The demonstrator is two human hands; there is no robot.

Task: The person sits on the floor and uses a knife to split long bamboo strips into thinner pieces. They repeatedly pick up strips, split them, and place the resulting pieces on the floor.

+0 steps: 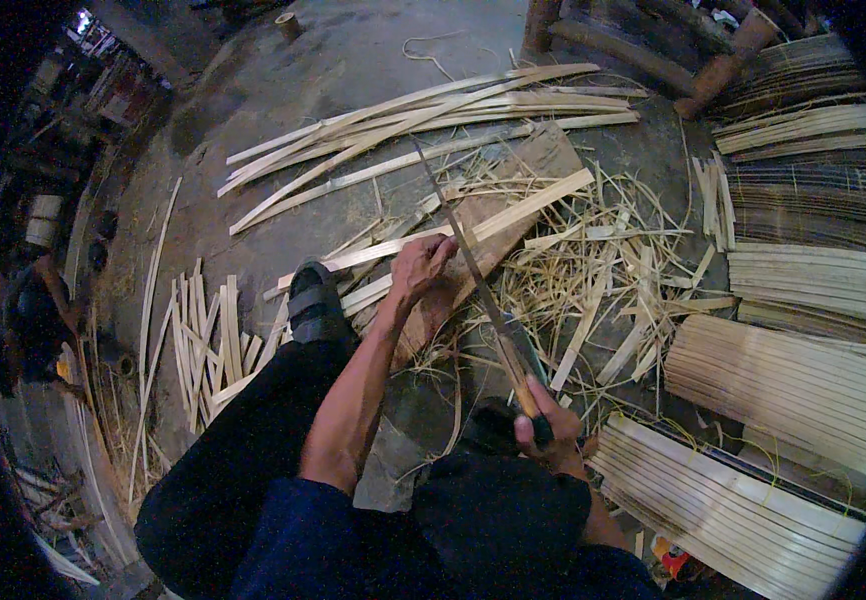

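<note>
A long, narrow saw (483, 290) with a wooden handle is gripped in my right hand (551, 428), its blade pointing up and away to the left. The blade crosses a pale bamboo strip (523, 208). My left hand (421, 265) is closed around that strip just left of the blade. Under the strip lies a brown wooden board (551, 160), slanting toward me. My sandalled left foot (318, 305) rests at the strip's left end. The teeth of the saw are too small to make out.
Long bamboo strips (403, 120) lie beyond the board. Tangled shavings (593, 250) are heaped to its right. Short strips (203, 340) lie at the left. Bundled slats (793, 390) and a slatted panel (713, 500) line the right side. A wooden post (728, 65) stands at the back right.
</note>
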